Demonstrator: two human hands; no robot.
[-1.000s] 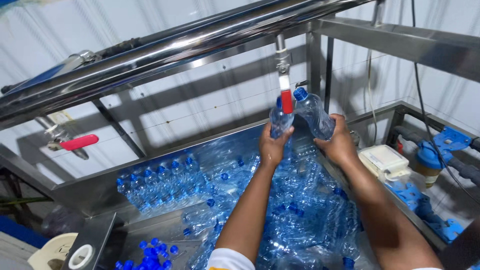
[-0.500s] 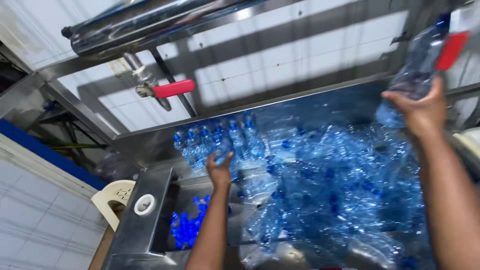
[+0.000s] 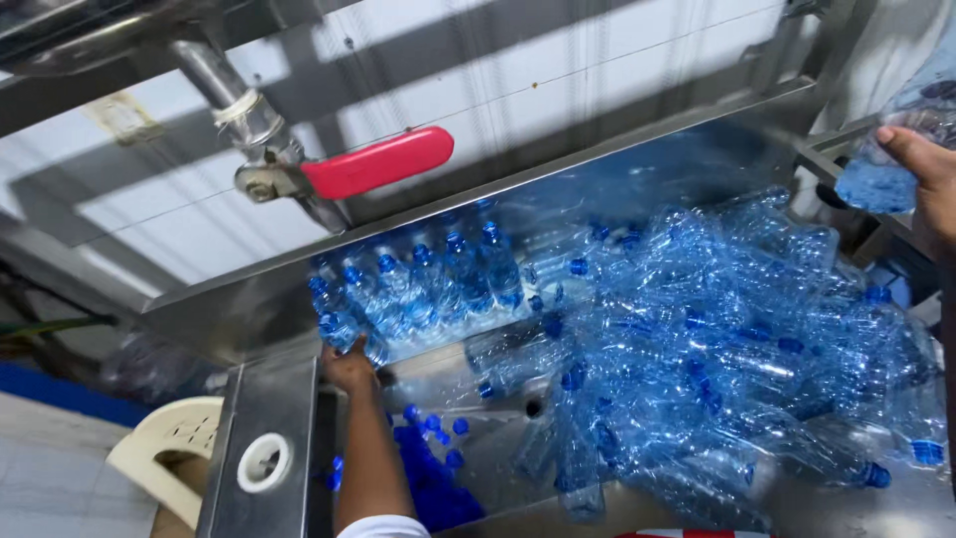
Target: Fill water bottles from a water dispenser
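Note:
My left hand point(image 3: 348, 367) reaches to the left end of a steel trough point(image 3: 657, 139) and grips a capped blue-tinted plastic bottle point(image 3: 344, 334) at the edge of a row of upright capped bottles point(image 3: 428, 284). My right hand point(image 3: 926, 174) is raised at the right edge of the view and holds a clear blue bottle point(image 3: 881, 164) by its lower part. A large heap of empty blue bottles point(image 3: 737, 339) lies on its side across the trough between my hands.
A steel pipe with a red-handled valve point(image 3: 373, 162) hangs over the trough at upper left. Loose blue caps point(image 3: 433, 468) fill a low compartment beside my left forearm. A steel panel with a round hole point(image 3: 264, 460) and a cream plastic chair point(image 3: 164, 448) sit at lower left.
My left hand has gone down and left from the tap to the row of capped bottles. My right hand has stayed raised with its bottle. The view has swung left and closer.

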